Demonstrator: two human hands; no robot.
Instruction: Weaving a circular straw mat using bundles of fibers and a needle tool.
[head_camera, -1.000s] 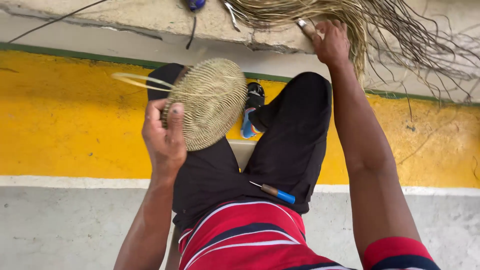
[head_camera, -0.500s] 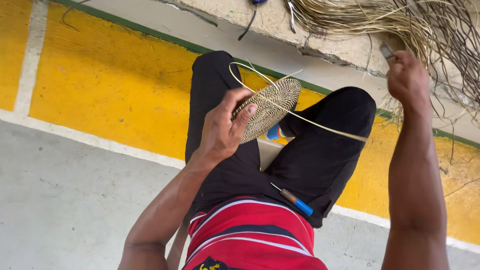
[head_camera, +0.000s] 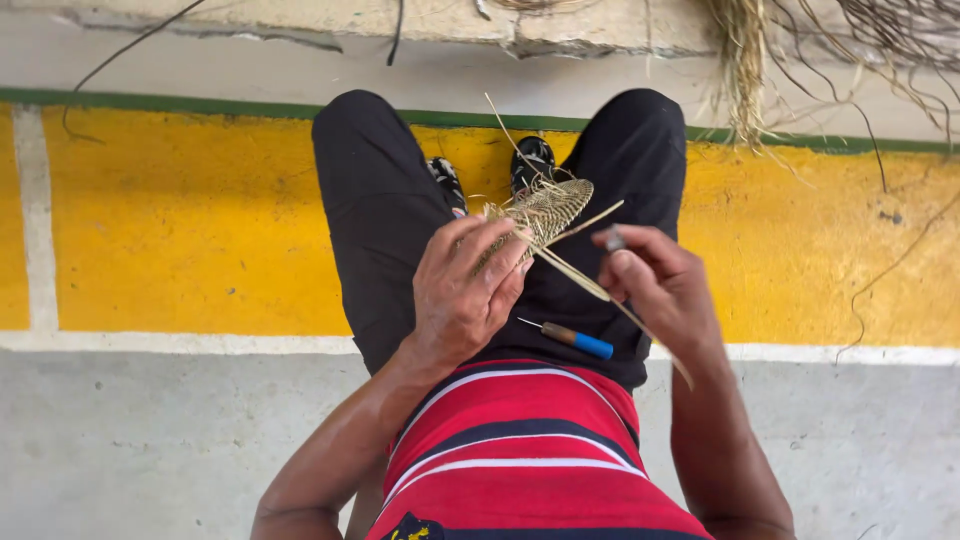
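From the head camera I record the left hand (head_camera: 462, 292) closed around the near edge of a small round woven disc of pale straw-coloured fibre (head_camera: 545, 208), fingers curled over its rim, thumb side towards the body. The disc sits tilted above the lap, between the knees of the black trousers (head_camera: 380, 210). The right hand (head_camera: 660, 285) is pinched shut on a thin grey metal tool (head_camera: 613, 240) and on a long flat pale fibre strand (head_camera: 585, 280) that runs from the disc down past the wrist. I cannot tell whether the tool tip touches the weave. A small screwdriver-like tool with an orange shaft and blue handle (head_camera: 575, 340) lies on the lap, just beside the left hand. A bundle of loose dry fibres (head_camera: 745, 60) hangs over the concrete ledge (head_camera: 560, 30), well apart from both hands. Below the knees, the floor carries a yellow painted band (head_camera: 180, 220).
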